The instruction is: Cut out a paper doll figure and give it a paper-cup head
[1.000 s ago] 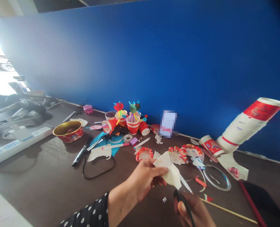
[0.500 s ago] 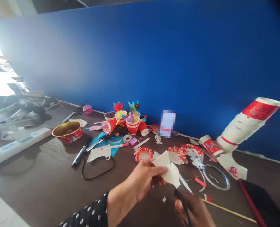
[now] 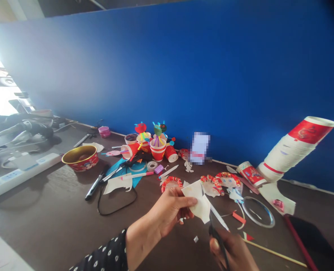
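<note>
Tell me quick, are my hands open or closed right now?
Left hand: closed, pinching the white cut paper piece.
Right hand: closed around the black-handled scissors.

The left hand (image 3: 169, 210) lifts the paper piece (image 3: 196, 199) slightly up and leftward, while the scissors (image 3: 216, 235) in the right hand (image 3: 236, 254) now reach further along its edge.

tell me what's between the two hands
Head view: the white paper piece pinched by the left hand, and the scissors gripped by the right hand. A small paper scrap lies on the table beneath.
</note>
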Demonstrator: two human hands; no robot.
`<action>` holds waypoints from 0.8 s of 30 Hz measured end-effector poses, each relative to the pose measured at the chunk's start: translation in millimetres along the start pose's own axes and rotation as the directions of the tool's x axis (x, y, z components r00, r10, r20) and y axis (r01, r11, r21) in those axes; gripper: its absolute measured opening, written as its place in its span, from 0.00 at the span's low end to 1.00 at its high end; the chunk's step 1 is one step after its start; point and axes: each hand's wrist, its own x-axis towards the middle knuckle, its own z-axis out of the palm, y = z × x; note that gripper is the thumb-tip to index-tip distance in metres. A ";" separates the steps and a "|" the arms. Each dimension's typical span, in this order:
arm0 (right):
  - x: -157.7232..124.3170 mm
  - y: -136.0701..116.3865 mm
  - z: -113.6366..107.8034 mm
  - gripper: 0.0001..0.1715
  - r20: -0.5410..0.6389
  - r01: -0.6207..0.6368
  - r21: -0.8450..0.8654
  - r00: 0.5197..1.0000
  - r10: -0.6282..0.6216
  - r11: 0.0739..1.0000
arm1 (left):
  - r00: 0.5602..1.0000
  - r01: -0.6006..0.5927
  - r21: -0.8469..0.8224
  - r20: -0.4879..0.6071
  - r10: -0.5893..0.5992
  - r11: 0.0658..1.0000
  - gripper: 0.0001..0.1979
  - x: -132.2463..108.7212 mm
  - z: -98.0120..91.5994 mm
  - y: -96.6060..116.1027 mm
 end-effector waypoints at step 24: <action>1.5 1.9 6.6 0.27 0.086 -0.091 0.010 0.992 0.090 0.996 | 0.993 -0.108 -0.068 -0.054 0.104 0.992 0.11 -1.5 8.6 -2.6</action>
